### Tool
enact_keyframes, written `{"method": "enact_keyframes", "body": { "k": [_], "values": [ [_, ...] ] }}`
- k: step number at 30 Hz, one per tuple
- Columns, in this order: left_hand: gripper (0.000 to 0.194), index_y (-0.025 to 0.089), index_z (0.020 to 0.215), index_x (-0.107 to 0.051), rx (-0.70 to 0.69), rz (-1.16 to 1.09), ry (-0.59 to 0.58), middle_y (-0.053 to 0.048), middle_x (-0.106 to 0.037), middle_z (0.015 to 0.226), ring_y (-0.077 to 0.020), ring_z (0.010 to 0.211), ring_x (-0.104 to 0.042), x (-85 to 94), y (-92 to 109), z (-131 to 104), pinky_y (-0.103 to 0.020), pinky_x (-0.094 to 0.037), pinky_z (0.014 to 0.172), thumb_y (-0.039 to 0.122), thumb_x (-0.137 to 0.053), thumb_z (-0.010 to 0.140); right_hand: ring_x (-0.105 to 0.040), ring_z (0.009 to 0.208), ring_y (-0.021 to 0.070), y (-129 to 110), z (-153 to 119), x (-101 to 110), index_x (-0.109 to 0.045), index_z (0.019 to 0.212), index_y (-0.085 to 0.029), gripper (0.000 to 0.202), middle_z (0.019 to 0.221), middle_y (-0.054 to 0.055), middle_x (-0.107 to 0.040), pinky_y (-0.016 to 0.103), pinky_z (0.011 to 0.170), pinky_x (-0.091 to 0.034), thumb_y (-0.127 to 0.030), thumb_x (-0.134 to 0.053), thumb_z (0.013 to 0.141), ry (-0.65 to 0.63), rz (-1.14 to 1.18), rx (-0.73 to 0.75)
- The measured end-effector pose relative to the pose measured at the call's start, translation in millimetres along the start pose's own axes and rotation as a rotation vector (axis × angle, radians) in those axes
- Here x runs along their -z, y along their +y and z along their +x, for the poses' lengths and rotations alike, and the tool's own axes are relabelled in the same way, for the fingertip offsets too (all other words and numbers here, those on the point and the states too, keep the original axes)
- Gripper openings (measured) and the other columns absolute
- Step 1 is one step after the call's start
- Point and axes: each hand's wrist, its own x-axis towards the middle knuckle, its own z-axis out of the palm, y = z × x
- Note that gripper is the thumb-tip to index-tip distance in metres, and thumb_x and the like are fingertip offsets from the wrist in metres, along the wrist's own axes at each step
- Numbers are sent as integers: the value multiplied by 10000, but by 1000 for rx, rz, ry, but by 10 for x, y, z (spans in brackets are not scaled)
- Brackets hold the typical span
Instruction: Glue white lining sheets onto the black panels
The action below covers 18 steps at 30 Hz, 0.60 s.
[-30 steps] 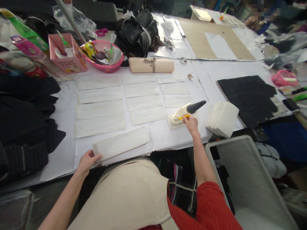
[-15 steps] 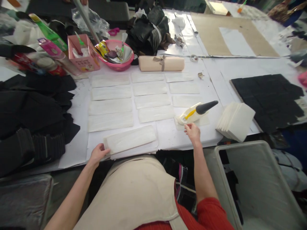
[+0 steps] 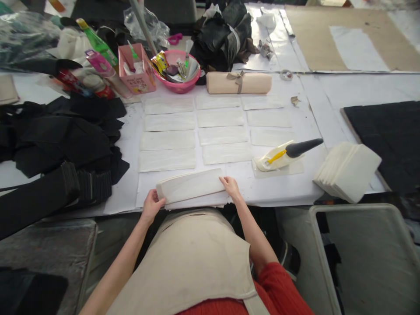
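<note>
The table (image 3: pixel 282 192), covered in white sheets, carries the work, and the covering probably guards its top from mess. Eleven laid strips (image 3: pixel 169 140) lie flat in three columns beyond the hands, spaced with narrow gaps, perhaps so that they do not stick or overlap. The grey bin (image 3: pixel 370 249) stands against the near edge at the right, and the black cut pieces (image 3: pixel 62 131) are heaped at the far left, which leaves the middle free. An off-white stack (image 3: pixel 348 168) leans fanned out near the bin, likely so single pieces come away easily.

The pale strip (image 3: pixel 193 186) is at the table's near edge, right before the apron (image 3: pixel 200 258), slightly slanted, with another layer showing beneath it. Past its right end rests a scoop-shaped container (image 3: pixel 274 162), within easy reach.

The left hand (image 3: pixel 152 204) has its grip narrowed on the strip's left end, thumb on top; the right hand (image 3: pixel 230 186) pinches the opposite end, seemingly to steady both ends. The yellow-handled brush (image 3: pixel 277 156) lies in the container, leaving both hands unburdened.
</note>
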Motion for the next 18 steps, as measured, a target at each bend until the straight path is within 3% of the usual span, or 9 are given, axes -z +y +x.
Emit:
{"method": "enact_keyframes", "body": {
  "k": [4,8,13,18],
  "values": [
    [506,196,958,-477,57,-57,-54,-2,-649,861,-153,741,-624,38,16,12,-287,-511,684,308,-737,538,-525,632,156,-51,7,-11,-555,626,-169,511,576,-9,-512,233,581,-360,-625,-448,832,-49,45,11],
    [551,205,966,-466,170,-104,-87,20,-650,800,-137,642,-621,88,22,15,-280,-522,611,309,-765,514,-428,562,119,-86,-96,-54,-472,568,-188,549,531,-38,-408,230,517,-296,-681,-422,804,-77,103,-11],
    [581,214,963,-479,243,-122,-152,29,-657,767,-136,620,-628,60,61,46,-275,-534,593,271,-795,480,-462,598,127,-60,-287,35,-496,584,-183,601,548,-28,-462,232,555,-344,-733,-380,797,-90,248,-23],
    [578,215,961,-480,225,-104,-260,33,-659,757,-147,630,-636,-218,263,44,-282,-536,601,292,-803,488,-585,726,179,62,-548,353,-637,760,-152,633,705,38,-643,280,690,-464,-758,-456,760,-122,643,-70]
  ]
}}
